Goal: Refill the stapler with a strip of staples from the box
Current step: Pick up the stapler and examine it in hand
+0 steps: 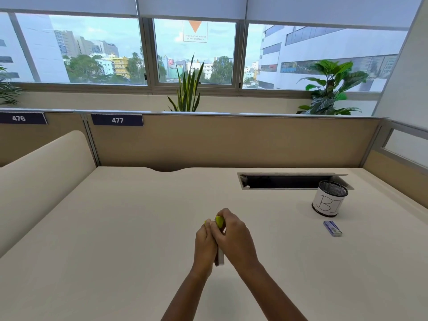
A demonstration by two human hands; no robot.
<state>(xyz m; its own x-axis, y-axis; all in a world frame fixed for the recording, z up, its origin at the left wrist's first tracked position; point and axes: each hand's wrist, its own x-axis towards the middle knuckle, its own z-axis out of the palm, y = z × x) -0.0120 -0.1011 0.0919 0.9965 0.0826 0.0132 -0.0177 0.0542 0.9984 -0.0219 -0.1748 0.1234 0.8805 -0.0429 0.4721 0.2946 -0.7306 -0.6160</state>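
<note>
Both hands, left hand (205,244) and right hand (234,237), are closed around the yellow-green stapler (219,222), held together above the near centre of the desk (115,228), while the staple box (332,228) lies well right, just near of the mesh cup (328,198).

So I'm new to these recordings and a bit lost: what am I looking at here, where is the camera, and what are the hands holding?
There is no machine here, just a person at an office desk. The single picture comes from a camera on their head, looking forward and down. The left hand and right hand together clasp a yellow-green stapler; whether it is open is hidden. To the right lie a small blue staple box and, beyond it, a mesh pen cup wrapped in a paper label.
</note>
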